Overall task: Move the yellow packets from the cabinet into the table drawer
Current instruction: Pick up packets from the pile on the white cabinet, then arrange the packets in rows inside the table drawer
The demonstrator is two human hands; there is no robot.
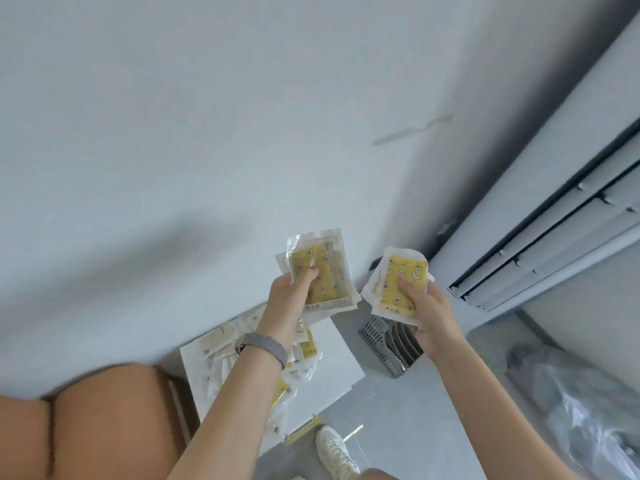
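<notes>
My left hand [289,297] grips a small stack of yellow packets [327,271] in clear wrappers, thumb pressed on the top one. My right hand [431,306] holds a second stack of yellow packets [398,271] the same way. Both stacks hang in the air above the white open table drawer [341,358]. Inside the drawer lie several more packets [304,351], some yellow, some pale, partly hidden behind my left forearm. The cabinet is not clearly identifiable in this view.
A grey slatted rack [384,341] stands on the floor to the right of the drawer. A brown cushioned seat [104,420] fills the lower left. White louvred panels [554,244] lean at the right, with crumpled clear plastic [581,403] below. My white shoe [334,448] is on the grey floor.
</notes>
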